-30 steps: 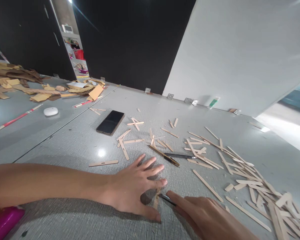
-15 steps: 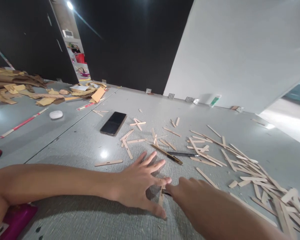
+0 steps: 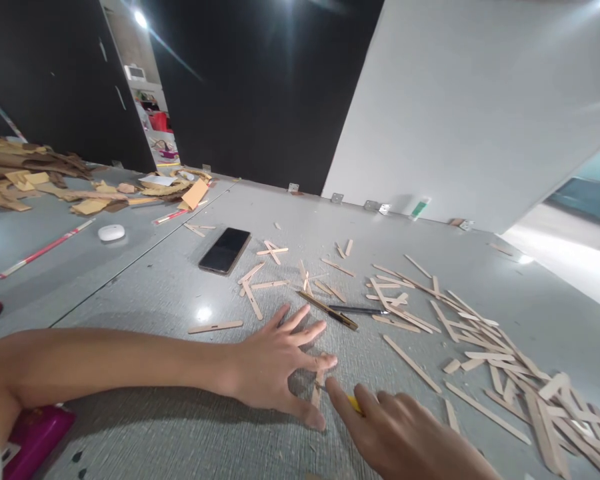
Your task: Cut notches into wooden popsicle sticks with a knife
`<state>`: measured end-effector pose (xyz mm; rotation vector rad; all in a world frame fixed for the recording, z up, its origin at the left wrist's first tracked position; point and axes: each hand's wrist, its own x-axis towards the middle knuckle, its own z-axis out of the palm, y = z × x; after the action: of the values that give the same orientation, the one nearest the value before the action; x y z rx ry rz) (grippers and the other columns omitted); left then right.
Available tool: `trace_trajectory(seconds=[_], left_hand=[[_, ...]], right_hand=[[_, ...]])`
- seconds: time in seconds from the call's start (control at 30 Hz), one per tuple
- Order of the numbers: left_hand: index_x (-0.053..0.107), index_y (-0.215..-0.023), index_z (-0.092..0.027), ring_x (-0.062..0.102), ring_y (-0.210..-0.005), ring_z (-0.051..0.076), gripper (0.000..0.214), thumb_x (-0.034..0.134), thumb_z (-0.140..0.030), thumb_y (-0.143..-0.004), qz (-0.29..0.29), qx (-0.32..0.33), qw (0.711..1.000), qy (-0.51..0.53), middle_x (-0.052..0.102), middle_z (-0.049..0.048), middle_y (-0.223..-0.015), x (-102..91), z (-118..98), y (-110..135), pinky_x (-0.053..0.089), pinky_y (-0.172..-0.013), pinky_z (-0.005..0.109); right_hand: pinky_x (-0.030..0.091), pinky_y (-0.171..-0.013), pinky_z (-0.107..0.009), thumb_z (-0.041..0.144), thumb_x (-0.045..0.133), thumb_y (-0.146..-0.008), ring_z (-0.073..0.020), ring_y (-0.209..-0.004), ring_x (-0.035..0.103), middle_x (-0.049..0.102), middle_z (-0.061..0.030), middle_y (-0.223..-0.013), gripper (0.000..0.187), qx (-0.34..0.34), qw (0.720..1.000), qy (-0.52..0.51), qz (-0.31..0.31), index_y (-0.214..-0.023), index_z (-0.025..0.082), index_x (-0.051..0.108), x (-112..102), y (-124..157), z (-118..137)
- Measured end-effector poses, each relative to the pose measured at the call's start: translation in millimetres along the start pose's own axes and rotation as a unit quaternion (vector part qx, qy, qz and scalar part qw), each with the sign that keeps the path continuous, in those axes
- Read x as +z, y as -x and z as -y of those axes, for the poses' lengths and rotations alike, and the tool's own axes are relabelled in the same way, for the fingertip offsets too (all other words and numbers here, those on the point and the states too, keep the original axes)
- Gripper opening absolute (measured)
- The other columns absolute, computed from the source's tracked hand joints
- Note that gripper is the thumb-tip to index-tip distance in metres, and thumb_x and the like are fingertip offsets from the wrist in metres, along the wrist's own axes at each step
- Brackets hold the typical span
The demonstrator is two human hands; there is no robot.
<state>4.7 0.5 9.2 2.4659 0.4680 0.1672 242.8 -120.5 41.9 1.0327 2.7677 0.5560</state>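
Grey tabletop (image 3: 155, 293) fills the head view, with a dark phone (image 3: 225, 250) farther back and loose wooden sticks (image 3: 480, 347) scattered to the right. The left hand (image 3: 275, 363) lies spread flat, thumb and forefinger pinning a short stick (image 3: 317, 390) to the surface. The right hand (image 3: 395, 433) is curled around a yellow-handled tool (image 3: 354, 403) — forefinger stretched along it, reaching the short stick just beside the left thumb.

right hand (image 3: 405, 433): we see it cut off by the lower edge, its fingers covering all but a yellow sliver of the tool (image 3: 354, 403) | wooden stick (image 3: 318, 392): partly under the left hand (image 3: 273, 370) | magenta object (image 3: 35, 437): cropped at the corner, kind unreadable | stick pile (image 3: 570, 420): runs past the right edge | shelf items (image 3: 153, 123): too small to tell
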Motion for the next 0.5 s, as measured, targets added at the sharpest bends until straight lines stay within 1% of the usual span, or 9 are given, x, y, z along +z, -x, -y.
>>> trace_trajectory(seconds=[0.03,0.07,0.1,0.17,0.27,0.33,0.4,0.47,0.5], left_hand=[[0.041,-0.161,-0.033,-0.014,-0.156,0.049,0.100,0.061,-0.088,-0.080,0.001,0.002,1.000,0.000,0.005,0.0157,-0.173,-0.4,-0.5,0.0,-0.006,-0.117,0.081],[0.041,-0.161,-0.033,-0.013,-0.156,0.049,0.099,0.060,-0.087,-0.081,-0.001,0.004,1.000,0.000,0.005,0.0156,-0.173,-0.7,-1.0,0.1,-0.006,-0.117,0.081],[0.041,-0.161,-0.032,-0.013,-0.156,0.049,0.098,0.060,-0.086,-0.082,-0.004,0.006,1.000,0.001,0.005,0.0153,-0.173,-1.0,-1.4,0.0,-0.007,-0.117,0.080],[0.042,-0.161,-0.032,-0.012,-0.156,0.049,0.097,0.060,-0.086,-0.082,-0.005,0.007,1.000,0.001,0.005,0.0145,-0.173,-1.1,-1.9,-0.1,-0.007,-0.118,0.080],[0.044,-0.160,-0.032,-0.012,-0.157,0.048,0.097,0.059,-0.087,-0.081,-0.003,0.001,1.000,-0.006,0.006,0.0142,-0.174,-1.0,-2.5,-0.2,-0.006,-0.119,0.079],[0.044,-0.159,-0.034,-0.012,-0.157,0.047,0.096,0.057,-0.088,-0.081,-0.004,-0.005,1.000,-0.009,0.007,0.0134,-0.174,-1.0,-3.1,0.0,-0.006,-0.119,0.078],[0.044,-0.160,-0.035,-0.011,-0.158,0.047,0.095,0.057,-0.088,-0.082,-0.006,-0.008,1.000,-0.010,0.007,0.0125,-0.174,-1.0,-3.5,0.4,-0.006,-0.120,0.078],[0.043,-0.160,-0.035,-0.010,-0.158,0.047,0.094,0.057,-0.088,-0.082,-0.010,-0.005,1.000,-0.009,0.008,0.0122,-0.175,-0.8,-3.6,1.0,-0.005,-0.120,0.079],[0.043,-0.160,-0.035,-0.009,-0.158,0.047,0.095,0.058,-0.087,-0.083,-0.014,-0.002,1.000,-0.009,0.008,0.0123,-0.174,-0.6,-3.4,1.2,-0.004,-0.120,0.079]], right_hand=[[0.043,-0.048,-0.035,-0.002,0.057,-0.071,-0.0202,-0.056,0.064,0.073,-0.0053,-0.079,0.058,-0.021,1.000,0.014,0.001,-0.127,0.009,0.066,-2.5,-2.9,-1.2],[0.042,-0.047,-0.034,-0.001,0.059,-0.072,-0.0194,-0.056,0.063,0.072,-0.0042,-0.077,0.054,-0.024,1.000,0.009,0.002,-0.124,0.011,0.068,-5.5,-5.8,-2.9],[0.043,-0.049,-0.033,0.000,0.060,-0.074,-0.0186,-0.057,0.063,0.072,-0.0035,-0.077,0.051,-0.010,1.000,-0.017,0.006,-0.123,0.013,0.068,-8.7,-8.4,-4.8],[0.045,-0.054,-0.029,0.003,0.061,-0.081,-0.0174,-0.063,0.066,0.073,-0.0035,-0.082,0.043,0.050,0.992,-0.117,0.022,-0.120,0.018,0.070,-14.2,-12.7,-9.1],[0.048,-0.059,-0.026,0.010,0.054,-0.097,-0.0158,-0.067,0.068,0.074,-0.0022,-0.087,0.030,0.119,0.962,-0.240,0.049,-0.114,0.025,0.074,-19.4,-17.8,-17.5],[0.047,-0.056,-0.024,0.014,0.046,-0.104,-0.0138,-0.062,0.066,0.073,0.0000,-0.082,0.031,0.142,0.945,-0.286,0.068,-0.109,0.026,0.075,-21.0,-20.6,-23.8],[0.045,-0.054,-0.024,0.018,0.043,-0.107,-0.0133,-0.060,0.066,0.073,0.0006,-0.079,0.033,0.164,0.919,-0.346,0.096,-0.108,0.027,0.075,-21.6,-21.2,-29.0],[0.047,-0.058,-0.025,0.022,0.044,-0.108,-0.0146,-0.065,0.069,0.074,0.0005,-0.082,0.032,0.173,0.892,-0.403,0.113,-0.111,0.029,0.075,-20.8,-18.5,-31.9],[0.049,-0.062,-0.026,0.025,0.045,-0.109,-0.0155,-0.070,0.071,0.075,0.0005,-0.085,0.031,0.172,0.887,-0.414,0.112,-0.114,0.032,0.075,-19.8,-16.0,-32.4]])
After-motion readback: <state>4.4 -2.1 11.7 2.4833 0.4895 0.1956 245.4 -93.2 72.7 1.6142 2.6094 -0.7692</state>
